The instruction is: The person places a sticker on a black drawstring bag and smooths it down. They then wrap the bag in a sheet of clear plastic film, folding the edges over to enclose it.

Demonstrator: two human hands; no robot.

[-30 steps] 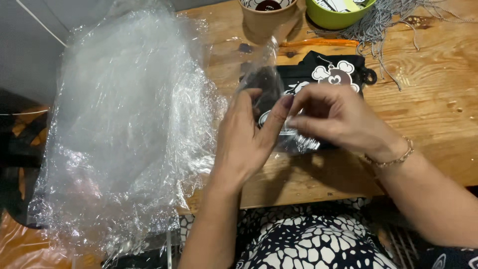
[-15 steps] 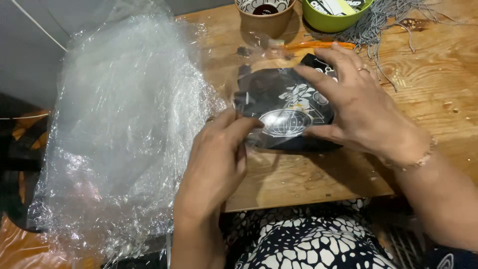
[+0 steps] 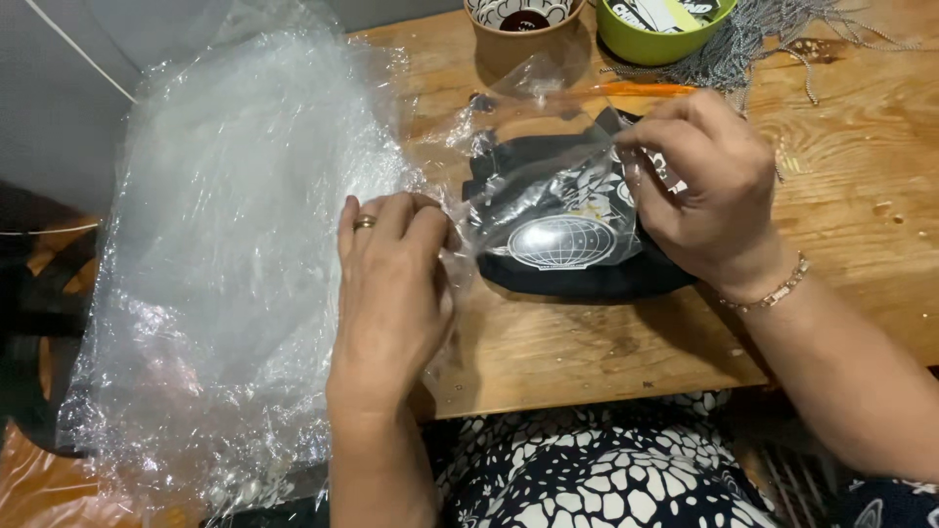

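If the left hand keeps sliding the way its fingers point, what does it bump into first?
Probably the small clear plastic bag its fingertips already pinch. Going on up the wooden table, the left hand would likely reach the brown round cup, though depth is hard to judge.

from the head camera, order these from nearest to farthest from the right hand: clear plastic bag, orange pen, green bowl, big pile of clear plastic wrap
1. Clear plastic bag: pinched by the right hand, over the black items.
2. Orange pen: just beyond the knuckles, on the wooden table.
3. Green bowl: farther back, top edge.
4. Big pile of clear plastic wrap: far left, past the left hand.
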